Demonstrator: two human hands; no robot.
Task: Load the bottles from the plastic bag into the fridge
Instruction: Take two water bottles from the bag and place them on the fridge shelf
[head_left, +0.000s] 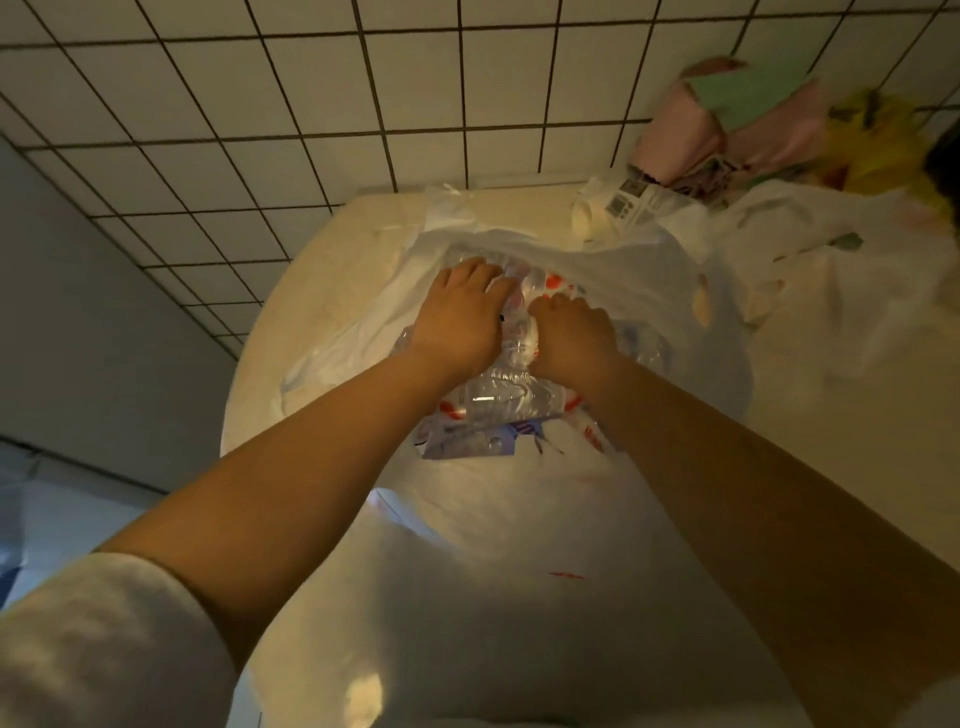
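Both hands mid-frame inside plastic bag (597, 270) on worktop (322, 291): left hand (460, 317), right hand (574, 332) curl round bottles (498, 395), readying lift-out.

We see the plastic bag (587, 270), thin and translucent white, lying crumpled and spread open on a pale round tabletop, its mouth gaping toward us. Inside it lie the bottles (498, 400), clear ribbed plastic with red and white labels (how many we cannot tell), packed together on their sides in the middle of the bag's opening.
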